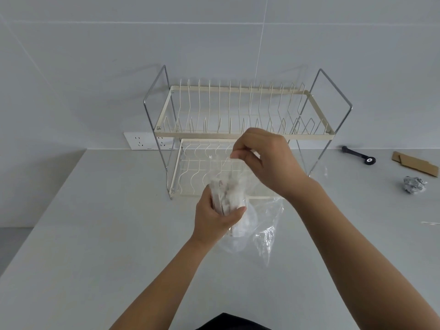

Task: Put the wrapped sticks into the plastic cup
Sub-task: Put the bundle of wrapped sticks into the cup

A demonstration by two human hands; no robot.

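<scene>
My left hand (215,216) grips a bundle of white wrapped sticks (226,194) around its lower part, holding it upright above the counter. My right hand (264,158) is above it, fingers pinched on the top of the thin clear wrapping around the bundle. A clear plastic cup (240,232) is partly visible just below and behind my left hand, blurred into a crumpled clear plastic bag (266,232) lying on the counter. Whether the sticks' lower ends reach into the cup is hidden by my hand.
A two-tier cream wire dish rack (238,134) stands against the tiled wall right behind my hands. At the far right lie a black-handled tool (358,154), cardboard pieces (414,163) and a crumpled foil ball (414,184). A wall socket (145,141) sits left of the rack.
</scene>
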